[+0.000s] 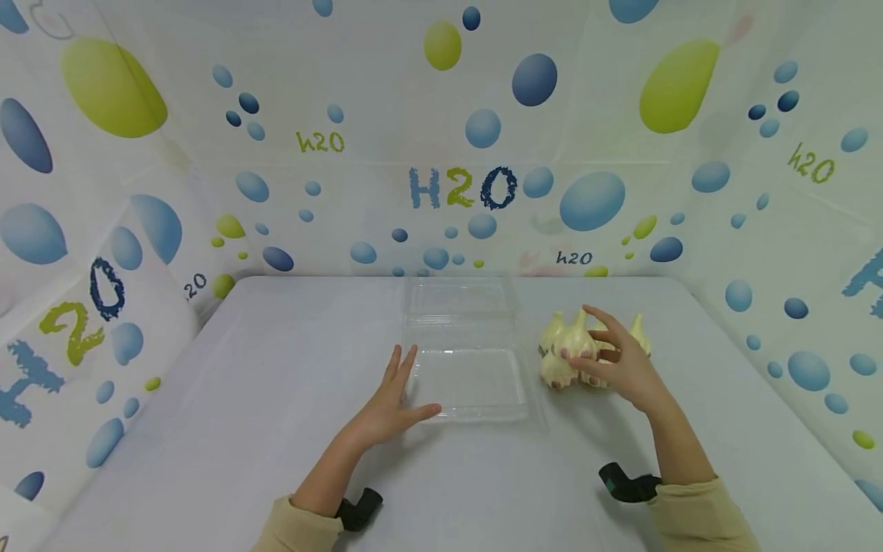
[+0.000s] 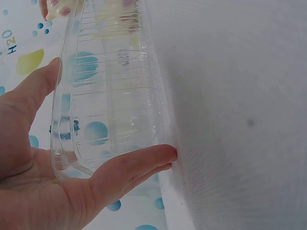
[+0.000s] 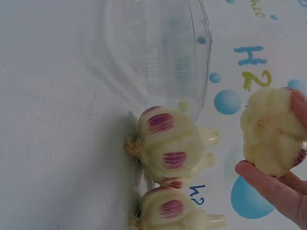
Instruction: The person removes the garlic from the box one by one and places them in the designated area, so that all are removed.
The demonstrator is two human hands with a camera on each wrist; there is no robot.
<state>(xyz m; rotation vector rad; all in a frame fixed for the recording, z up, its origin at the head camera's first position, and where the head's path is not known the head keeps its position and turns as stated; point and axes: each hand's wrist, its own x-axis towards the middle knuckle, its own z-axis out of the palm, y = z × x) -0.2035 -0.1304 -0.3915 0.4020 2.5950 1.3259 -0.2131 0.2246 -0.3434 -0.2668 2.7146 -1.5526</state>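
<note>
A clear plastic container (image 1: 476, 415) with its hinged lid (image 1: 461, 299) folded back lies in the middle of the table in the head view. My left hand (image 1: 389, 410) rests at its near left corner, fingers and thumb spread along the walls; the left wrist view shows the thumb against the tray's side (image 2: 115, 120). To the right, my right hand (image 1: 631, 372) holds a garlic bulb (image 3: 268, 129) between thumb and fingers, raised above the others. Several more garlic bulbs (image 3: 168, 143) with purple patches stand below it, partly hidden by the hand in the head view.
The white table (image 1: 276, 368) reaches back to a wall sheet (image 1: 386, 92) printed with blue and green drops. Black wrist devices (image 1: 629, 484) sit at both sleeves. The bulbs stand close beside the container's right side.
</note>
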